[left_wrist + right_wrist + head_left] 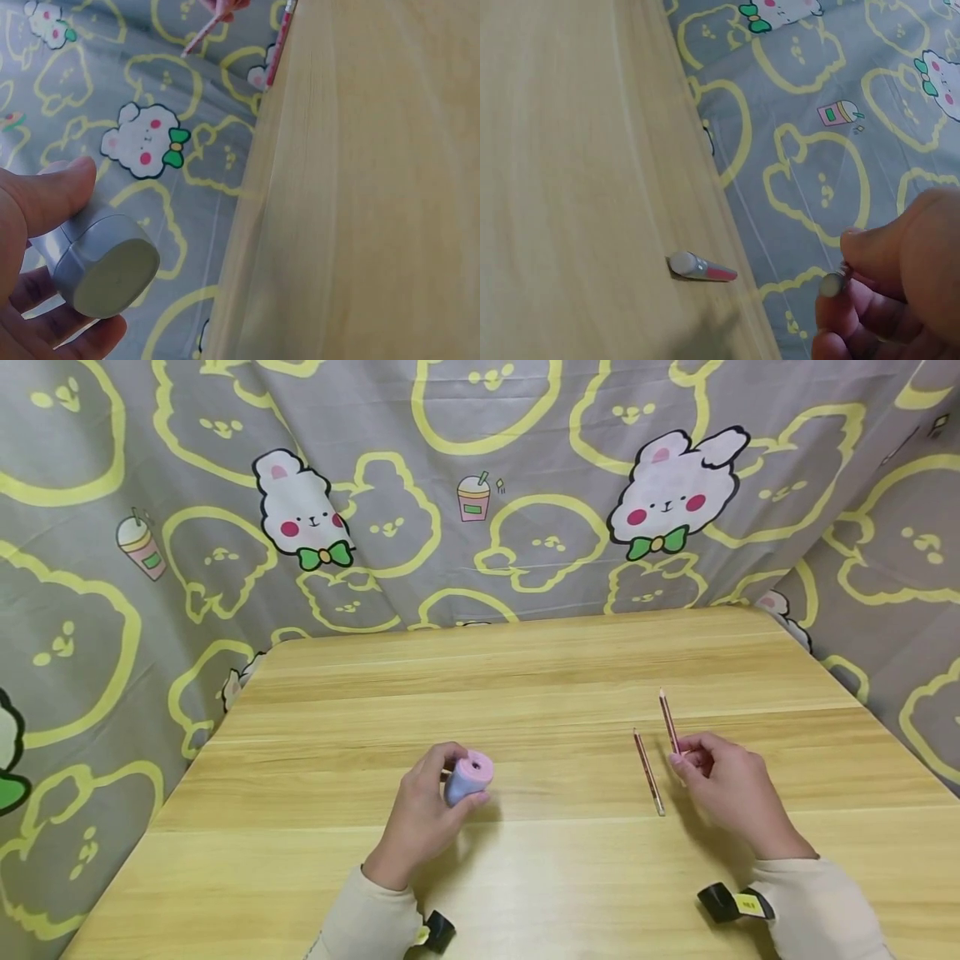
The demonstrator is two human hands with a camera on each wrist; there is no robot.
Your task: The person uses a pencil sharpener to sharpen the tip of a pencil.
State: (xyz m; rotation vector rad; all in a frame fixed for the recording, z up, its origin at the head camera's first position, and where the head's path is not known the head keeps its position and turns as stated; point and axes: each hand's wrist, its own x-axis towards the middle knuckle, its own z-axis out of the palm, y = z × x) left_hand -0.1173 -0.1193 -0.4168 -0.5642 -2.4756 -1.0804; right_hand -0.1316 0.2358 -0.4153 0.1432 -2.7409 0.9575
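In the head view my left hand (pixel 423 814) grips a small pencil sharpener (pixel 467 781) above the table. Its pink top has a dark hole and faces up and toward the camera; the body is blue-grey. The left wrist view shows the sharpener's flat base (pixel 116 277), with thumb and fingers curled round its sides. My right hand (pixel 731 789) pinches a dark red striped pencil (pixel 669 722) near its lower end, tip pointing away and up. Left of that hand a second pencil (pixel 648 772) lies on the table, its eraser end (pixel 682 264) nearest me.
The light wood table (pixel 540 877) spans the lower view. A grey curtain (pixel 405 418) with yellow outlines and white rabbit faces hangs behind the table and along its sides. Each sleeve carries a black wrist device (pixel 717 902).
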